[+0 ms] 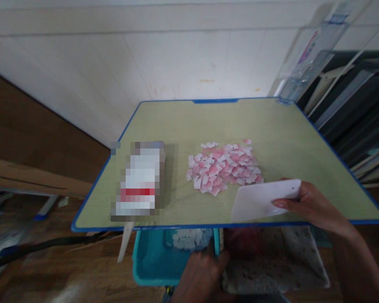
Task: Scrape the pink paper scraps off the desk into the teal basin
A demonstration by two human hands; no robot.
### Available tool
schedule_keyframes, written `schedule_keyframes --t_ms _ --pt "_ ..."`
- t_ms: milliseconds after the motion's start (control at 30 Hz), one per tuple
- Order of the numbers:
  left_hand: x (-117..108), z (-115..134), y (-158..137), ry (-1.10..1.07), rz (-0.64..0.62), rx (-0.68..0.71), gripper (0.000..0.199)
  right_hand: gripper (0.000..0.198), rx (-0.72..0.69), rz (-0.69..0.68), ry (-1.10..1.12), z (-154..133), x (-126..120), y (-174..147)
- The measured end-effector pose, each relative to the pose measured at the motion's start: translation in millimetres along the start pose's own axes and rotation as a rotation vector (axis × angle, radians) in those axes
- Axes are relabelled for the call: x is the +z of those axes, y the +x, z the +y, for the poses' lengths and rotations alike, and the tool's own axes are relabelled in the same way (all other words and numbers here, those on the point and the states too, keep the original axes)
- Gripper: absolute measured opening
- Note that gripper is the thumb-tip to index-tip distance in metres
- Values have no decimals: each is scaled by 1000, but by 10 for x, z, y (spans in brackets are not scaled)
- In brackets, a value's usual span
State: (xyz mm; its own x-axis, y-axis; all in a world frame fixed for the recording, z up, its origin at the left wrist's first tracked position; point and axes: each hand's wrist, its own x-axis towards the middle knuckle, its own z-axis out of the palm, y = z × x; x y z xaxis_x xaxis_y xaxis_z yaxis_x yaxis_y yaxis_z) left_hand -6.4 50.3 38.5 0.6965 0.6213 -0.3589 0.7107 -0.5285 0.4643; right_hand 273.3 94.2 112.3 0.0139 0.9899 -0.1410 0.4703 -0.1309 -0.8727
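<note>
My right hand (pixel 316 206) is closed on a thin white plastic scraper (pixel 254 198) with a small hole near one corner, thumb on its face. The scraper is at the near right side of a heap of small pink and white paper-like pieces (pixel 222 166) on the low table (pixel 183 120). Below the table's front edge, my left hand (pixel 205 265) is closed round the right rim of a teal plastic basin (pixel 156 263). White pieces (pixel 189 239) lie inside the basin, partly hidden by the table edge.
A pixelated rectangular object (pixel 140 179) stands on the table's left side, with a pale strip (pixel 125 242) hanging below it. A clear plastic bottle (pixel 306 67) is at the back right corner. Dark flat panels (pixel 363 92) lean at the right. A stained grey slab (pixel 278 256) is beside the basin.
</note>
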Motion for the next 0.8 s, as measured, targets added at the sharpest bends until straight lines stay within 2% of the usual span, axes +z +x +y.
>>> schedule_keyframes --t_ms 200,367,500,567,700,800 --pt "57 -14 18 4 2 -9 60 16 -13 96 -43 54 46 -195" --pt "87 -39 41 0 -54 -6 57 16 -114 102 -87 -23 87 -385" --pt "70 -59 57 -11 -55 17 53 14 -244 98 -202 -16 1 -518" --pt "58 -62 67 11 -90 11 54 12 -260 229 -291 24 -82 -553" --pt "29 -49 92 44 -124 2 54 12 -163 589 -515 109 -216 -539" --pt "12 -38 102 55 -151 -16 46 16 -122 622 -582 145 -249 -520"
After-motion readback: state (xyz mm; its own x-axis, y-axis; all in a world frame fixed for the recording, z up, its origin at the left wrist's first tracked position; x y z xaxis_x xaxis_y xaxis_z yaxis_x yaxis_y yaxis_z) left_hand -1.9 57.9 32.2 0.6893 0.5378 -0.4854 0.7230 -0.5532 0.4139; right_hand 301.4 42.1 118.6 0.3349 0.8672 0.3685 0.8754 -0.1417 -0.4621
